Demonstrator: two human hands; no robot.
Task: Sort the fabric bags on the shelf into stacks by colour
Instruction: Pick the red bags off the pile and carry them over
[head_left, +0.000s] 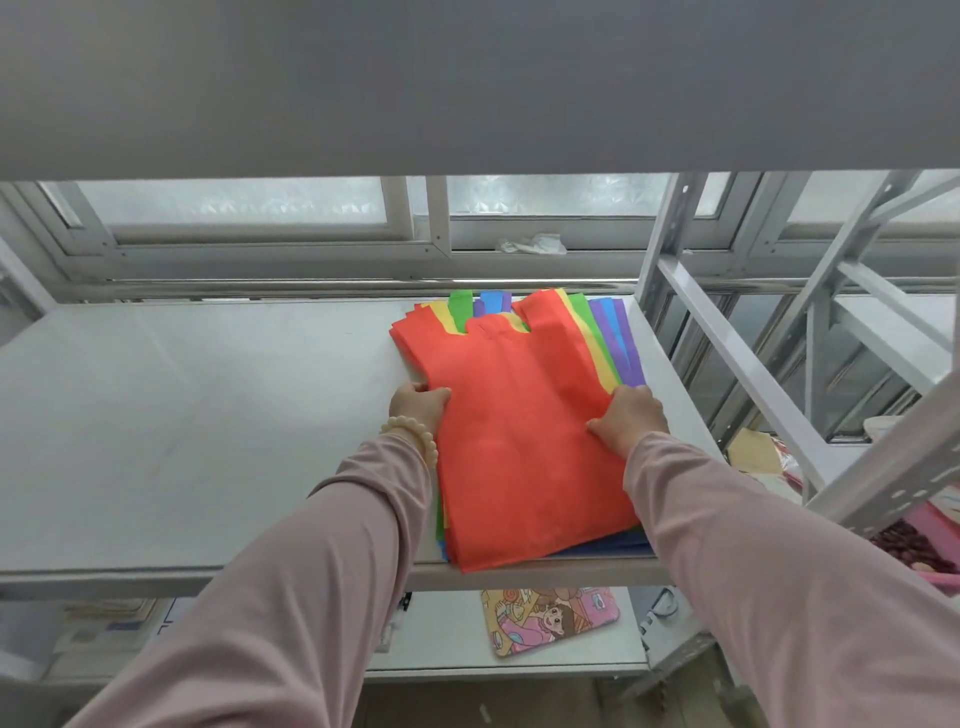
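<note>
- Your left hand: fingers curled round the bag stack at its left edge.
- Your right hand: thumb on top, gripping the right edge.
- Both forearms stretched forward.

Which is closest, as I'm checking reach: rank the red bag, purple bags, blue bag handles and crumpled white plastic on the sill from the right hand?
1. red bag: touching the right hand, which grips its right edge.
2. purple bags: edges just beyond that hand, right side.
3. blue bag handles: at the back.
4. crumpled white plastic: on the window sill behind the shelf.
</note>
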